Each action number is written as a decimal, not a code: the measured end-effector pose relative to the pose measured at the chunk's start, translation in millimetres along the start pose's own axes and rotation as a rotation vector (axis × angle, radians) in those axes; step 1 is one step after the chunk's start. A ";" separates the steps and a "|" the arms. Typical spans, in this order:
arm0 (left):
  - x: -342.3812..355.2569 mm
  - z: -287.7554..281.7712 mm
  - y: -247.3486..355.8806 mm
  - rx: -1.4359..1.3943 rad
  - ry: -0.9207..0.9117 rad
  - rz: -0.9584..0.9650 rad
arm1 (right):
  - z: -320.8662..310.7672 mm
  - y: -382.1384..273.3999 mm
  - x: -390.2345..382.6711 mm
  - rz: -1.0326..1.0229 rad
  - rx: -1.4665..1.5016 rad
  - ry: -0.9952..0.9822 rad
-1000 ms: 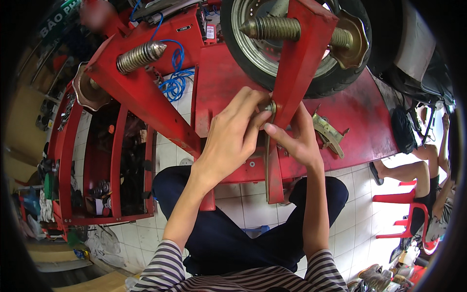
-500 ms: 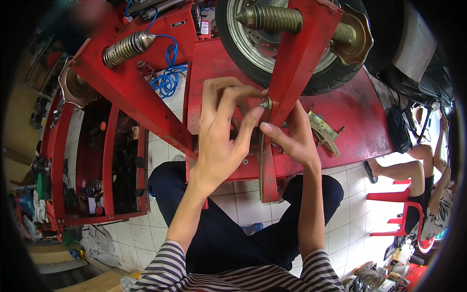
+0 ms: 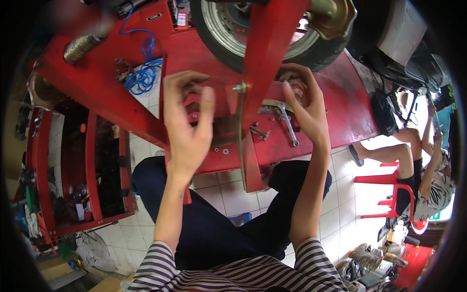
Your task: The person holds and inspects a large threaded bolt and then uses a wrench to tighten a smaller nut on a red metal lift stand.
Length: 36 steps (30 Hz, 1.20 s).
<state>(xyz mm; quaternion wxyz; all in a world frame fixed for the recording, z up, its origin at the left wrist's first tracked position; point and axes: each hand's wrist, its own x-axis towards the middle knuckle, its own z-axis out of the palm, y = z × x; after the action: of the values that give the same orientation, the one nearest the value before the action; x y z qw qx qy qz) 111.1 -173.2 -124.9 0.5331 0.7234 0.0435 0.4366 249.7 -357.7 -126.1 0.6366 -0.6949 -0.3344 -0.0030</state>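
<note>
My left hand hovers left of a red steel post, thumb and curled fingers apart, holding nothing I can see. A bolt end with a nut sticks out of the post's left side, at the top of a thin metal strip that hangs down along it. To the right of the post is my right hand, fingers bent and thumb apart, open with nothing visible in it. Just left of its wrist lies a wrench on the red platform. A curved metal bracket is partly hidden behind the post.
Loose bolts and washers lie on the platform. A wheel with a tire stands behind the post. A red slanting arm rises at left, near a coiled blue hose. A person sits on a red chair at right.
Both hands have come away from the bolt on the post, the left one leftward and the right one rightward. The whole view has shifted, and the wrench and loose bolts now show.
</note>
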 end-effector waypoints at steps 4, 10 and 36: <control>-7.5 1.4 -24.1 0.057 0.062 0.075 | -30.1 18.2 -8.9 0.203 -0.535 -0.011; -13.5 1.4 -25.4 0.028 0.040 0.047 | -31.0 70.4 -37.4 0.288 -0.919 -0.012; -34.9 15.2 -8.8 -0.139 0.051 0.037 | -57.4 -13.8 -28.7 0.107 0.322 -0.032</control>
<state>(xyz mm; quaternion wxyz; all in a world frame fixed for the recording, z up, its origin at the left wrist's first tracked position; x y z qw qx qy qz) 103.5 -199.0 -153.2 0.5727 0.6740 0.0134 0.4664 245.1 -422.4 -115.4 0.7335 -0.6006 -0.3033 0.0958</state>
